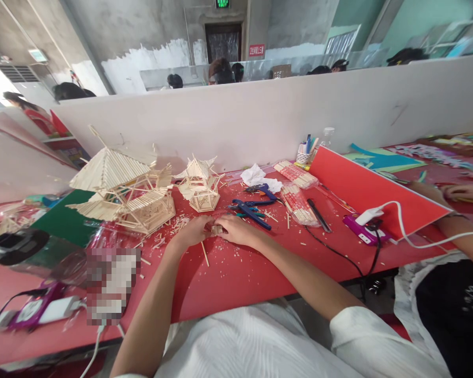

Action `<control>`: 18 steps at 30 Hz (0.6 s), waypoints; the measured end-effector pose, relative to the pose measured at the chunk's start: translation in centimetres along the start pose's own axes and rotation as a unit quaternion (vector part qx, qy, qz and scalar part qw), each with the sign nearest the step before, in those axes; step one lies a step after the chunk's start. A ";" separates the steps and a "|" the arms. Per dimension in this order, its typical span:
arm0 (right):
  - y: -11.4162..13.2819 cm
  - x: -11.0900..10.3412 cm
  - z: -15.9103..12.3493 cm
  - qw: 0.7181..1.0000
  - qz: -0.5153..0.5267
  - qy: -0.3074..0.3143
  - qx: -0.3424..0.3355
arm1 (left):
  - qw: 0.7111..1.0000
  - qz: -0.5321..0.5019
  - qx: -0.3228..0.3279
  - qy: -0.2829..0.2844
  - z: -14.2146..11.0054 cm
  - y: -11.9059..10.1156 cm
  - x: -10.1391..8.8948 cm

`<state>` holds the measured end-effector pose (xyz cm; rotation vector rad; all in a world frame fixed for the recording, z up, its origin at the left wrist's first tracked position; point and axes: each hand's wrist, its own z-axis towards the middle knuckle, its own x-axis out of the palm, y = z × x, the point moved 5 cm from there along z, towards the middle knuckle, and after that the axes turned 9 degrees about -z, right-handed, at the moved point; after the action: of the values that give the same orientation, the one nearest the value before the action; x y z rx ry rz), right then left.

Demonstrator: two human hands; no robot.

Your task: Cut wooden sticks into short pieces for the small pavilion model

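A small pale piece of glued wooden sticks lay on the red worktop, pinched between both hands. The left hand and right hand had their fingers closed narrowly on it. Just behind stood a small finished stick pavilion and a larger stick pagoda model, so much looked built; this piece seemed unfinished. Blue pliers lay near.

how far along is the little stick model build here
Two stick pavilions look built: a large one and a small one stand on the red table. In hand: the left hand and right hand pinch a small bundle of sticks. Left, judging loosely: packs of unused sticks and offcuts remain.
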<state>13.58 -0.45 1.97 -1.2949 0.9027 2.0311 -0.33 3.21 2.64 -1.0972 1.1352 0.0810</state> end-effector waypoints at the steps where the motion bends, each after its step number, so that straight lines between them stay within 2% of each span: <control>1: -0.1 0.0 -0.1 1.000 0.002 0.000 0.001 | 1.000 0.000 0.004 -0.002 0.0 0.0 0.0; 6: -0.2 -0.2 -0.3 1.000 0.004 0.012 0.004 | 0.999 0.018 0.021 -0.033 0.1 0.1 0.0; 14: -0.3 0.0 -0.2 1.000 0.003 0.023 0.003 | 0.994 0.083 -0.016 -0.068 0.7 0.3 0.4; 18: -0.2 0.0 -0.1 1.000 0.002 0.025 0.001 | 0.991 0.093 -0.032 -0.093 0.6 0.7 -0.2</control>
<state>13.84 -0.41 1.91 -1.3503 0.9300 2.0089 -0.42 4.07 2.39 -1.0155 1.0699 0.3623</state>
